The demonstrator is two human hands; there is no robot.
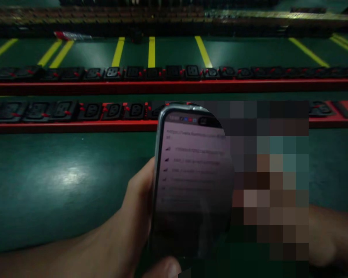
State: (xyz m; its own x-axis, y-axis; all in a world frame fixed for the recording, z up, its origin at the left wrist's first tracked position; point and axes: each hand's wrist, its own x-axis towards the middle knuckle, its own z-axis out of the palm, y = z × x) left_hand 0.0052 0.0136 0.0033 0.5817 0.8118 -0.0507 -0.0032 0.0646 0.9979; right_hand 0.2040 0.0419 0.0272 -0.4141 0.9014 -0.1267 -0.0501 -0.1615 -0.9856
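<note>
A smartphone (pixel 191 173) stands tilted up in front of me, its lit screen showing a list of blurred text lines. My left hand (pixel 135 216) is wrapped around the phone's left side and lower end, with a fingertip at the bottom. At the right, the wrist of my right hand (pixel 327 235) comes in from the edge. Blocky pixels hide that hand's fingers and the phone's right side, so whether it holds or touches anything does not show.
Beyond the phone, a near red rail (pixel 46 127) and a far red rail (pixel 89 87) cross the green surface (pixel 60 177), both lined with black power-socket modules (pixel 65 110). Yellow tape strips (pixel 152 52) mark the surface behind. A blurred red-and-white item (pixel 71 36) lies at the back.
</note>
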